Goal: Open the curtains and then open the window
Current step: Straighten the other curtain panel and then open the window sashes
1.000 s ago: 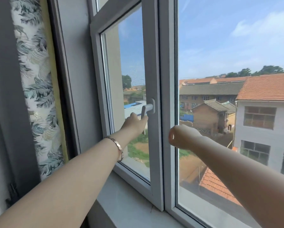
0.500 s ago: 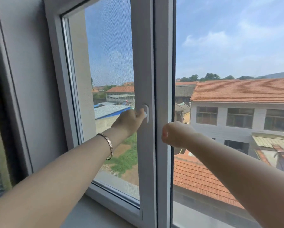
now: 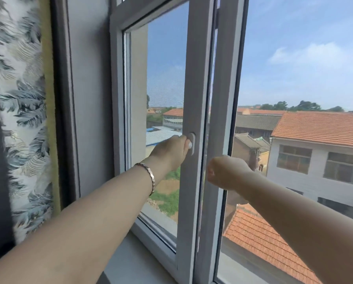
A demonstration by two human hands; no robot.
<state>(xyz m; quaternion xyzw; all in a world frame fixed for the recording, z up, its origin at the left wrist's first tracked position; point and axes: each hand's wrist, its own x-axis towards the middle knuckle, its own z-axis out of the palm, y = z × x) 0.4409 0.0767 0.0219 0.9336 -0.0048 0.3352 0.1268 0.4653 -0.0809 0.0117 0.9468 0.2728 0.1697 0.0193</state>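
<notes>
The leaf-print curtain (image 3: 22,119) hangs gathered at the frame's left edge. The casement sash (image 3: 194,78) — stiff, hinged, swinging as one piece — fills the centre; the left hand (image 3: 171,153) grips its white handle (image 3: 191,143), the best hold. The right hand (image 3: 225,173) hovers clenched, empty.

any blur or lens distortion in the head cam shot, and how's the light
Head view: bright daylight from outside, no strong glare on the glass; the patterned curtain at the left edge is smeared with blur; the window frame leans and bows from the wide lens; the left hand on the handle and the right hand look slightly soft.
</notes>
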